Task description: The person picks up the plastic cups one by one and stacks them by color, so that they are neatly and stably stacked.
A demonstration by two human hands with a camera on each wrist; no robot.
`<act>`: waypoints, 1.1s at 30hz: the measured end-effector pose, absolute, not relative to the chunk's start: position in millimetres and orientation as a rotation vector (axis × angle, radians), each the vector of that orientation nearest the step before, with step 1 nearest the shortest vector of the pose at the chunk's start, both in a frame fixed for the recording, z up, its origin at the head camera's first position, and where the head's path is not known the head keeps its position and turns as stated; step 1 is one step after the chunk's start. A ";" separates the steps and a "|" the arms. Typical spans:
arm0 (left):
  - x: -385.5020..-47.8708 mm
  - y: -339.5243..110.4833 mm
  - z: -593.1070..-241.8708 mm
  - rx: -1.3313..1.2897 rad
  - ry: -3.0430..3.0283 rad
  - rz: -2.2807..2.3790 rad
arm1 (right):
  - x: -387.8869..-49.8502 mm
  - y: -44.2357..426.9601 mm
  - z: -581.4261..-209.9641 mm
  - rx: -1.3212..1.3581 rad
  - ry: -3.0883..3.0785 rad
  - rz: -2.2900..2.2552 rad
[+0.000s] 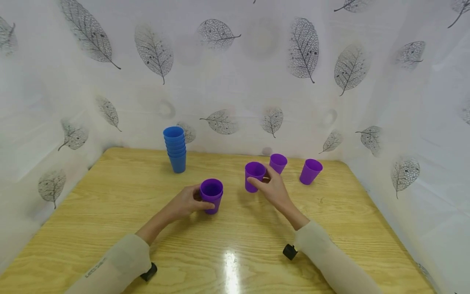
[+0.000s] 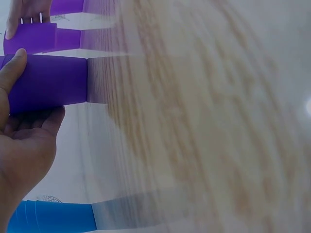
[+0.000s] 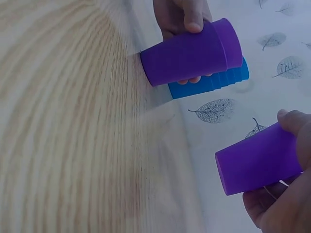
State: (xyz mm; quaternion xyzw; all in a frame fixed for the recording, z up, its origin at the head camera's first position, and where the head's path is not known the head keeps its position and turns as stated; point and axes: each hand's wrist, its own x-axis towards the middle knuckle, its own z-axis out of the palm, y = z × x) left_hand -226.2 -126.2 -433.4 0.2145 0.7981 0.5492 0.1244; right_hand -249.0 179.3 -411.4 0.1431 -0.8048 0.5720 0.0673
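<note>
My left hand [image 1: 186, 202] grips two nested purple cups [image 1: 214, 199], thumb across the near side, upright on the table. In the left wrist view the nested cups [image 2: 53, 83] lie between thumb and fingers. To the right, my right hand [image 1: 274, 189] holds a single purple cup [image 1: 251, 179] by its side. The right wrist view shows that cup [image 3: 257, 160] raised, its base apart from the tabletop. Just behind the right hand stands another purple cup [image 1: 278, 162], partly hidden by it. Farther right is one more purple cup [image 1: 310, 172].
A tall stack of nested blue cups [image 1: 178, 163] stands at the back left of the wooden table [image 1: 110, 196]. A pale leaf-patterned sheet [image 1: 235, 94] hangs behind the table and along its sides.
</note>
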 end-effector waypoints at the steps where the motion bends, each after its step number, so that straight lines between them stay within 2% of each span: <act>1: -226.2 -126.1 -433.3 0.624 2.326 1.599 | -246.9 180.3 -410.3 0.437 -2.429 1.726; 33: -225.4 -127.0 -431.8 0.627 2.326 1.590 | -198.3 181.9 -385.2 0.604 -2.481 1.708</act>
